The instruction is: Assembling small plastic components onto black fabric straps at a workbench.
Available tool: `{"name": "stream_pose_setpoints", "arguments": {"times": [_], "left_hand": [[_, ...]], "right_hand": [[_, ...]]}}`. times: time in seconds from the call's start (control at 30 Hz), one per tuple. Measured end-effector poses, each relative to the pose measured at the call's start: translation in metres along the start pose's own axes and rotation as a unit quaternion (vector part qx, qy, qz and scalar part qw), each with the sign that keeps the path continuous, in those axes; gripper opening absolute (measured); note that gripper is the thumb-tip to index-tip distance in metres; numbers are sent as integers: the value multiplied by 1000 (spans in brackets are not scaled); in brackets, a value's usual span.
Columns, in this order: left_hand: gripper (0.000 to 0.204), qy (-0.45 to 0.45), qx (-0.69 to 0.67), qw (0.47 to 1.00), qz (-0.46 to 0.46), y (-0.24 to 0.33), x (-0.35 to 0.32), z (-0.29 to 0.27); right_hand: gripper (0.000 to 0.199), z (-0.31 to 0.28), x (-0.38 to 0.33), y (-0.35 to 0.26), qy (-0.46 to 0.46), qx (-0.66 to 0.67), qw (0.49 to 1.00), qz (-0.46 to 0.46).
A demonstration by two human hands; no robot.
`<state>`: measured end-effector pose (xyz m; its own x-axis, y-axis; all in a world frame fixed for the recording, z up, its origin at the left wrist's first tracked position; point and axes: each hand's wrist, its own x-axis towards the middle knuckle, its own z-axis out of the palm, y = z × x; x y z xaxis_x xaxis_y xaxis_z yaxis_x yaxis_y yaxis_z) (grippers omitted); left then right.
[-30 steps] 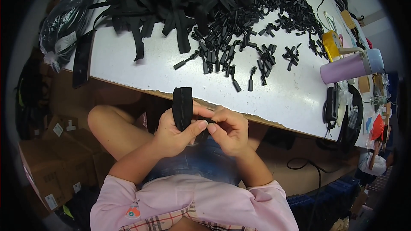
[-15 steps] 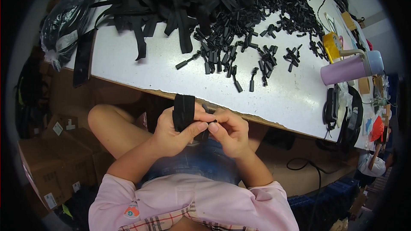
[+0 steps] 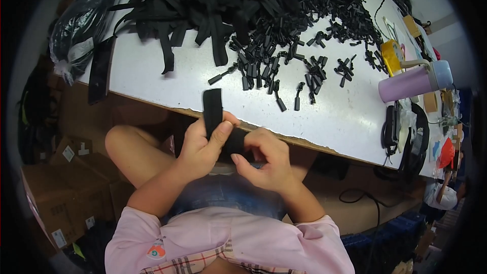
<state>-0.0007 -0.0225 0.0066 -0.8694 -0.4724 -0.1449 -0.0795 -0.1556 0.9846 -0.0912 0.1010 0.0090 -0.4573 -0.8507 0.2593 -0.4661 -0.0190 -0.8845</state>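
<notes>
A short black zipper strip (image 3: 213,109) is pinched in my left hand (image 3: 200,147), between thumb and fingers. One end of it stands up above the hand, level with the table's front edge. A dark length of strip (image 3: 234,142) hangs between my two hands. Close by on its right, my right hand (image 3: 269,162) has its fingers bent and its thumb apart from them, with nothing visible in the grip. On the table beyond lie many loose black zipper sliders with pull tabs (image 3: 258,68) and a heap of black zipper strips (image 3: 203,0).
The white table (image 3: 167,89) has a worn wooden front edge. A lilac tumbler (image 3: 403,87) lies on its side at the right, near a yellow packet (image 3: 390,56) and a black strap (image 3: 418,137). Clear plastic wraps a bundle (image 3: 81,25) at the left. Cardboard boxes (image 3: 76,193) stand below.
My hands have moved apart from their pinch together. My right thumb and fingers have spread, and the strip in my left hand now points further up toward the table.
</notes>
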Motion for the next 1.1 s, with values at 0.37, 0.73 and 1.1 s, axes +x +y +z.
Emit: {"name": "stream_pose_setpoints", "arguments": {"times": [0.37, 0.73, 1.1], "left_hand": [[38, -170, 3, 984, 51, -5, -2, -3], [9, -53, -50, 996, 49, -1, -10, 6], [18, -50, -166, 985, 3, -12, -6, 8]], "right_hand": [[10, -3, -4, 8, 36, 119, 992, -7], [6, 2, -7, 9, 91, 151, 984, 20], [22, -25, 0, 14, 216, -226, 950, -15]]}}
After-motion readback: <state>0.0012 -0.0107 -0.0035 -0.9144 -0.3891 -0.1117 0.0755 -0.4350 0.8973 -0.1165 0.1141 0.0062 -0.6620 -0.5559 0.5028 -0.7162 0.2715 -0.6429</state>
